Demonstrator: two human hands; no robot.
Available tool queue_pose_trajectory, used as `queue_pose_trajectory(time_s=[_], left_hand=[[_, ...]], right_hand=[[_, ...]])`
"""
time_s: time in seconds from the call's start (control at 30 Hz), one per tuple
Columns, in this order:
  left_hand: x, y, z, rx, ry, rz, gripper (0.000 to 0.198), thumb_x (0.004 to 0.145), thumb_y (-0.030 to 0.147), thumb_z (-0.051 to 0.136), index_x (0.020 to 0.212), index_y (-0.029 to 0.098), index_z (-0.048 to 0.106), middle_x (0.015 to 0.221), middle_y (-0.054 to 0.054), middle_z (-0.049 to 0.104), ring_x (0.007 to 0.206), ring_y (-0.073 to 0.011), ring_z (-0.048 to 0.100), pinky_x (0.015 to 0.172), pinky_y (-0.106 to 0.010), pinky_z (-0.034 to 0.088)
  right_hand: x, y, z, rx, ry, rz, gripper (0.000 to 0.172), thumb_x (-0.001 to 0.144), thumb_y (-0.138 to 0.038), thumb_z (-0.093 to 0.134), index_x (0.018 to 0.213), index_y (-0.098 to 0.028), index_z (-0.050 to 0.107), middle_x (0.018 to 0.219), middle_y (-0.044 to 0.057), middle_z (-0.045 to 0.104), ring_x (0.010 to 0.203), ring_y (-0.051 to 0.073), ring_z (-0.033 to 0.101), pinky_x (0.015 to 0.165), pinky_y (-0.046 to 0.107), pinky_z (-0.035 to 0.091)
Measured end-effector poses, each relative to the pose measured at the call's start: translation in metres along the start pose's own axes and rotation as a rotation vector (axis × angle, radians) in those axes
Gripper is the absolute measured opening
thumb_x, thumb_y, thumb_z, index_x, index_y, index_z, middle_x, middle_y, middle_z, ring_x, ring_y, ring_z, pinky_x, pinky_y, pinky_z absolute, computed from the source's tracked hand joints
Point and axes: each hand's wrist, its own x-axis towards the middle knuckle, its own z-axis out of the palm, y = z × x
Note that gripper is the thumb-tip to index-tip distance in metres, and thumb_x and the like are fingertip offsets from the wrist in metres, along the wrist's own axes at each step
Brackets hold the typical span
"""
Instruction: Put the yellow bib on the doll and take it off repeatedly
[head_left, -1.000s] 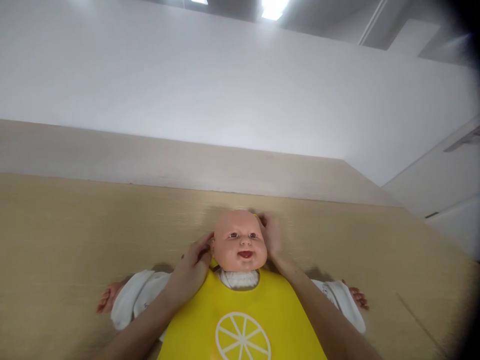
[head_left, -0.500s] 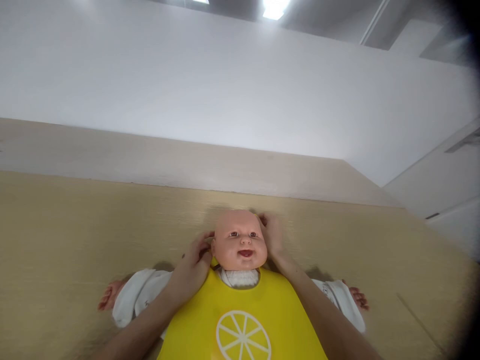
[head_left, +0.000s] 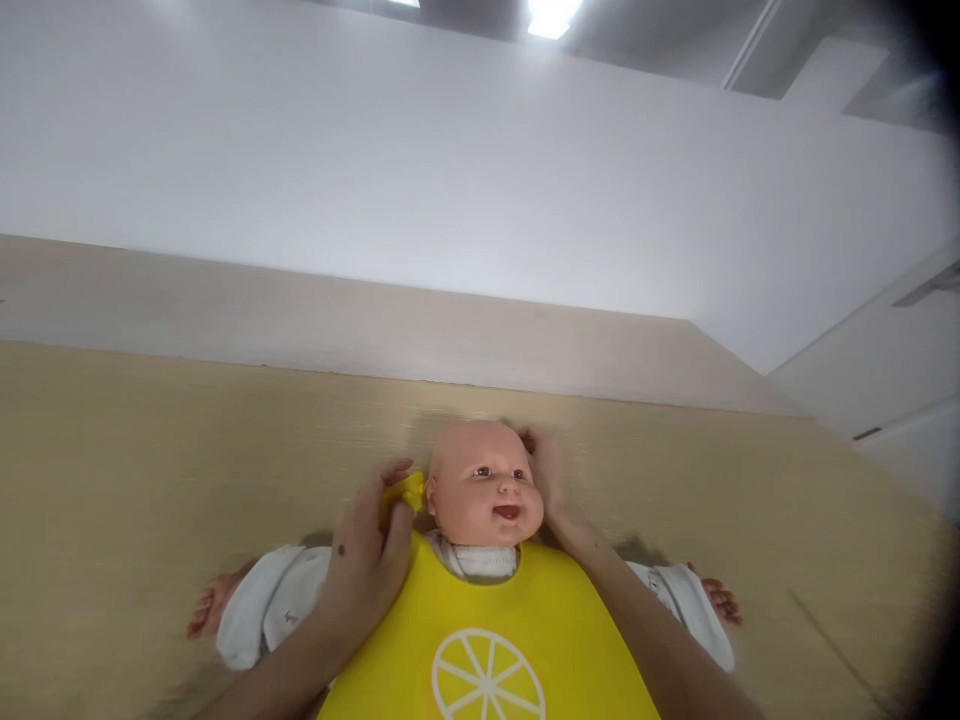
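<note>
A baby doll [head_left: 480,480] lies on its back with its arms spread, its head tilted toward the right. Over its chest is a yellow bib [head_left: 420,640] printed with a white citrus slice. My left hand [head_left: 375,540] pinches a yellow bib strap [head_left: 409,491] beside the doll's ear on the left. On the other side of the head is my right hand [head_left: 549,475], its fingers curled in behind the head. What those fingers hold is hidden.
The doll lies on a pale wooden tabletop [head_left: 150,470]. Behind it runs a low light panel [head_left: 375,320], with a white wall [head_left: 412,160] beyond. The doll's white sleeves [head_left: 262,605] stretch out under and past my forearms.
My left hand has drawn a little to the left and away from the neck, bringing the yellow strap into view. The doll's head has turned slightly right. My right hand stays about where it was.
</note>
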Motion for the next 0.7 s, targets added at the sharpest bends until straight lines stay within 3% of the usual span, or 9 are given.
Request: queue_pose_trajectory(time_s=[0.13,0.43,0.63,0.7], left_hand=[[-0.003,-0.001,0.001,-0.004,0.079,0.063,0.030,0.087,0.026,0.045,0.115,0.017,0.054,0.110,-0.009,0.066,0.102,-0.0230,0.062,0.092,-0.037,0.047],[-0.004,-0.002,0.000,-0.029,0.103,0.155,0.025,0.092,0.023,0.044,0.114,0.018,0.053,0.108,-0.009,0.067,0.099,-0.0197,0.063,0.088,-0.032,0.051],[-0.008,-0.003,-0.001,-0.002,0.131,0.517,0.032,0.088,0.008,0.048,0.116,0.023,0.048,0.105,-0.008,0.065,0.100,-0.0191,0.063,0.086,-0.032,0.053],[-0.008,-0.003,-0.001,-0.009,0.127,0.577,0.036,0.086,0.005,0.049,0.117,0.023,0.047,0.103,-0.007,0.065,0.099,-0.0184,0.063,0.083,-0.031,0.054]], right_hand=[[0.001,0.003,-0.001,-0.005,-0.021,-0.008,0.022,0.072,-0.035,0.057,0.059,-0.018,0.052,0.058,0.002,0.055,0.058,0.015,0.046,0.050,0.025,0.033],[0.001,0.003,-0.001,-0.026,-0.015,-0.019,0.025,0.073,-0.037,0.057,0.058,-0.018,0.052,0.054,0.000,0.052,0.055,0.014,0.044,0.050,0.025,0.031],[-0.001,-0.012,-0.007,-0.122,-0.023,-0.079,0.030,0.077,-0.037,0.051,0.054,-0.020,0.043,0.051,-0.002,0.044,0.053,0.012,0.039,0.050,0.025,0.024],[0.000,-0.014,-0.010,-0.175,0.024,-0.119,0.031,0.080,-0.036,0.047,0.055,-0.020,0.040,0.052,-0.003,0.042,0.053,0.012,0.038,0.051,0.025,0.022]])
